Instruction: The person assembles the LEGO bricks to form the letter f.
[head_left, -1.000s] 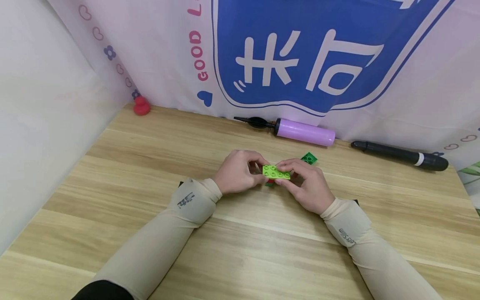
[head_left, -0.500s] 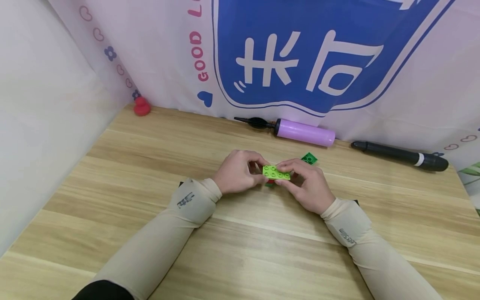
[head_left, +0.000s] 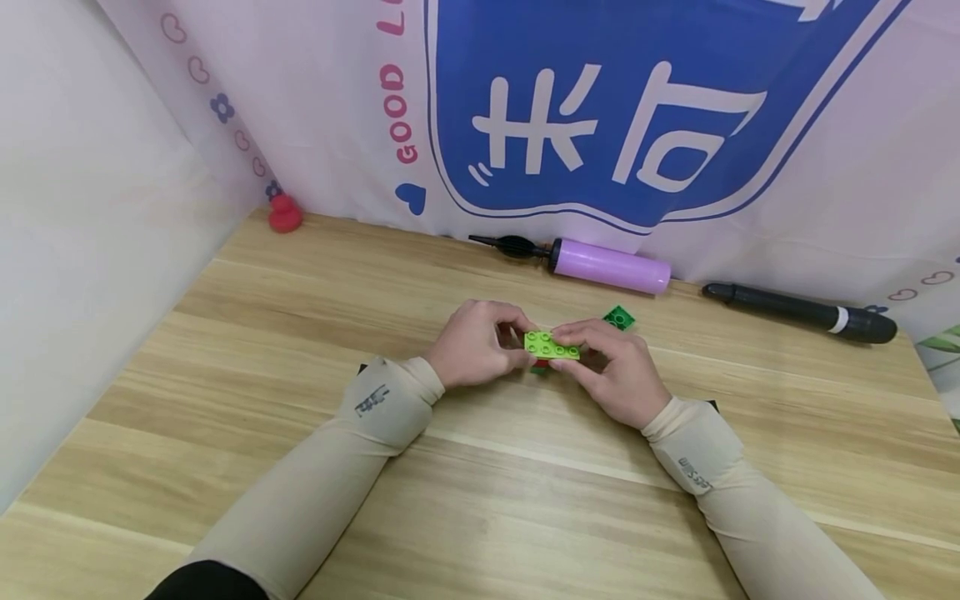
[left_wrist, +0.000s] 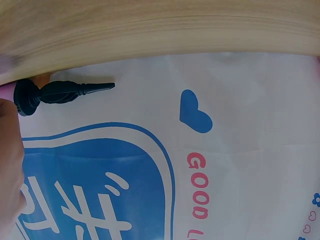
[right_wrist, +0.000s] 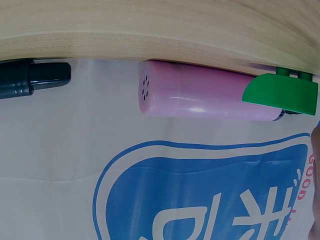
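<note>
Left hand (head_left: 480,343) and right hand (head_left: 619,372) pinch opposite ends of a lime-green brick (head_left: 547,345) between thumb and fingers over the wooden table (head_left: 495,500), a red piece (head_left: 542,363) showing below its near edge, with a green block (head_left: 620,317) lying just beyond the right hand.

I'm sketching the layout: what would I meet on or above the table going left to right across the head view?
Red toy, left hand, lime-green brick, right hand, black stick-like object with a white band.
</note>
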